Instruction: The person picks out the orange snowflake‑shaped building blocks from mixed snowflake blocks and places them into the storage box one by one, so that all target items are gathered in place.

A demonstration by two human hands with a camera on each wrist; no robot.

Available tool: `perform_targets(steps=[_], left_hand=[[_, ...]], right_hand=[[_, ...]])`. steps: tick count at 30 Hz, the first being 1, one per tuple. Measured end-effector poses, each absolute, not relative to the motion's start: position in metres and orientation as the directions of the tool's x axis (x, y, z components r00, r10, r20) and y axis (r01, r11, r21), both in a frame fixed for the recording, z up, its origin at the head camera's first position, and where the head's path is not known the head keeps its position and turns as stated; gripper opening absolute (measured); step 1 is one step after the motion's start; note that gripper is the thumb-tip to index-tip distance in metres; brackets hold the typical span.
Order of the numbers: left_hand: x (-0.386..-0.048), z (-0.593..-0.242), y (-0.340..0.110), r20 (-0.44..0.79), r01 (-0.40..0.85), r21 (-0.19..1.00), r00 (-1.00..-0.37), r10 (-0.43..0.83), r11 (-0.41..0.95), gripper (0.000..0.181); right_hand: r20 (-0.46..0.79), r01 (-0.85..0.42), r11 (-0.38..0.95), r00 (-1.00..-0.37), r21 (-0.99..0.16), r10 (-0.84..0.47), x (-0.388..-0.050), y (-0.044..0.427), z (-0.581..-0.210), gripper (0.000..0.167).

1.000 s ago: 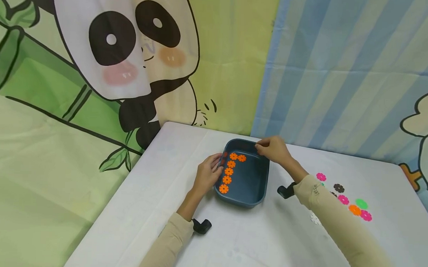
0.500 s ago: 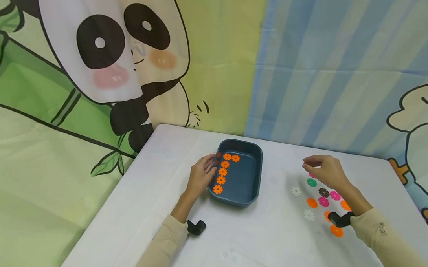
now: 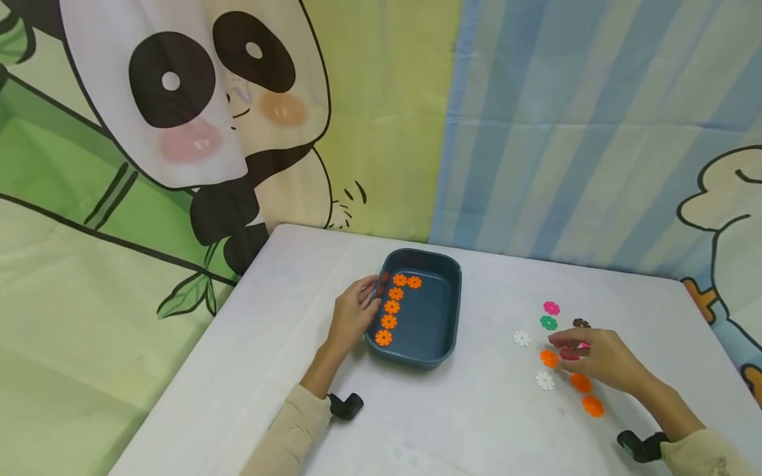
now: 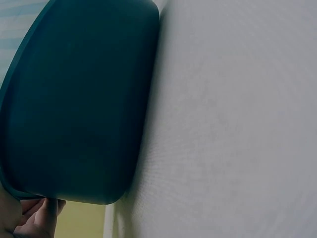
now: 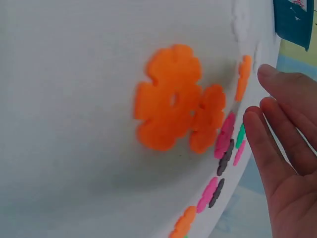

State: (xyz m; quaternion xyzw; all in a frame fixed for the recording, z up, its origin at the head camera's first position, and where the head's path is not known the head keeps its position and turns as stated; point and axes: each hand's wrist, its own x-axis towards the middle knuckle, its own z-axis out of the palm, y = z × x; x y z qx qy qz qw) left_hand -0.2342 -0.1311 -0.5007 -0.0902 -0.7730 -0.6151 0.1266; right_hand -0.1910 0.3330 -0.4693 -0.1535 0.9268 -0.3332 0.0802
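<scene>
On the white surface [image 3: 475,437], our relaxed left grip [image 3: 351,317] touches the blue rectangular tray [image 3: 430,317] of orange flower-shaped discs [image 3: 388,321]; our empty, parted right grip [image 3: 606,354], near loose multicoloured discs [image 3: 592,406], should pinch edges lightly.

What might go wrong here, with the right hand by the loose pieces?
The right hand is beside closely spaced, mixed-colour pieces, so it might nudge or pick a pink piece instead of an orange piece. The left hand touches the tray; a bump could disturb the orange row inside.
</scene>
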Motion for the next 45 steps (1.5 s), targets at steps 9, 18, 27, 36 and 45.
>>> perform_targets(steps=[9, 18, 27, 36, 45], left_hand=[[-0.233, -0.502, -0.132, 0.292, 0.281, 0.936, -0.956, -0.025, 0.211, 0.047], [-0.233, -0.503, -0.131, 0.278, 0.267, 0.941, -0.96, -0.025, 0.21, 0.047], [-0.234, -0.503, -0.131, 0.282, 0.272, 0.941, -0.959, -0.025, 0.203, 0.047], [-0.235, -0.502, -0.131, 0.288, 0.278, 0.938, -0.957, -0.019, 0.206, 0.047], [-0.235, -0.503, -0.131, 0.313, 0.305, 0.931, -0.95, -0.009, 0.201, 0.047]], right_hand=[[0.035, -0.348, 0.724, -0.912, -0.596, -0.409, -0.19, 0.334, -0.486, 0.038], [0.089, -0.41, 0.738, -0.897, -0.536, -0.434, -0.19, 0.33, -0.485, 0.036], [0.049, -0.37, 0.755, -0.911, -0.542, -0.411, -0.192, 0.327, -0.482, 0.04], [0.087, -0.364, 0.767, -0.922, -0.528, -0.378, -0.194, 0.32, -0.477, 0.041], [0.184, -0.398, 0.671, -0.911, -0.626, -0.368, -0.212, 0.294, -0.461, 0.034]])
